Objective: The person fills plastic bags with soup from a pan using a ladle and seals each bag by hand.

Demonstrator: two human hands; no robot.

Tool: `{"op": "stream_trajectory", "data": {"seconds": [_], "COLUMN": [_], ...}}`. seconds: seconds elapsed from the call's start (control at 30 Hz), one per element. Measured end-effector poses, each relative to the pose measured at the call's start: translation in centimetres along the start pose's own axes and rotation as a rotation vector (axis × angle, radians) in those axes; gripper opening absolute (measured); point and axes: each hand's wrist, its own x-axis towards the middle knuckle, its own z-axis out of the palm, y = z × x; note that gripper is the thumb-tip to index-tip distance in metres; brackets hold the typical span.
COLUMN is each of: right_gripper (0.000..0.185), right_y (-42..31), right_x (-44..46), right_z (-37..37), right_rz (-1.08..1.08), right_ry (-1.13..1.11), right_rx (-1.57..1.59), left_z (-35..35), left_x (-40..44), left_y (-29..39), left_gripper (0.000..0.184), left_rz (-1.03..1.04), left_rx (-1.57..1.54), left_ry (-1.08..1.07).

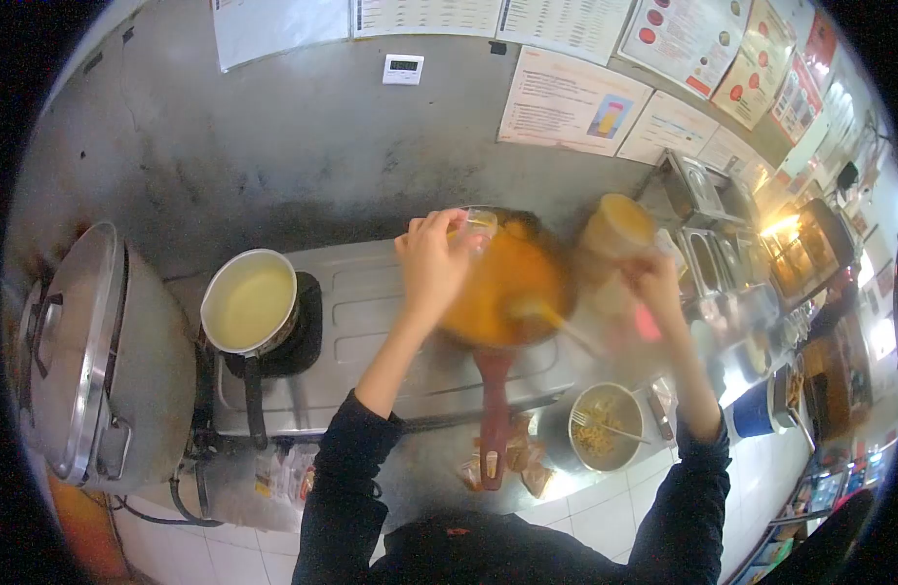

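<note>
My left hand [437,258] grips a small clear cup [481,226], tilted over the upper left edge of a frying pan [447,336]. Orange sauce [527,278] fills the pan, blurred by steam or motion. A pale utensil [556,320] leans in the sauce, its far end smeared. To the right of the pan, my right hand [653,288] has its fingers closed at the lower edge of a blurred yellowish round container [619,226]. The red pan handle [494,414] points toward my body, with neither hand on it.
A small pot of pale yellow liquid [252,300] sits on the left burner, beside a large lidded pot [142,361]. Near the front, a metal bowl [575,453] holds noodle-like food and a fork [614,429]. Steel containers [707,195] stand back right. Small packets [536,473] lie near the handle.
</note>
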Motion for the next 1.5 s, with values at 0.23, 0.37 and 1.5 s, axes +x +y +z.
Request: {"op": "stream_trajectory", "data": {"seconds": [0.23, 0.37, 1.5], "right_gripper": [0.013, 0.013, 0.024], "right_y": [-3.9, -6.6, 0.0], "right_x": [-0.8, -1.9, -10.3], "right_z": [-2.7, -2.8, 4.9], "right_rz": [-0.109, -0.140, -1.008], "right_ry": [0.108, 0.129, -0.218], "right_rx": [-0.009, -0.126, -1.117], "left_z": [1.5, 1.8, -4.1], "left_x": [-0.3, -0.1, -3.4], "left_y": [0.7, 1.6, 4.4], "left_gripper": [0.029, 0.031, 0.029], "left_rz": [0.010, 0.032, 0.025], "left_rx": [-0.022, -0.020, -0.274], "left_ry": [-0.046, -0.033, 0.081]}}
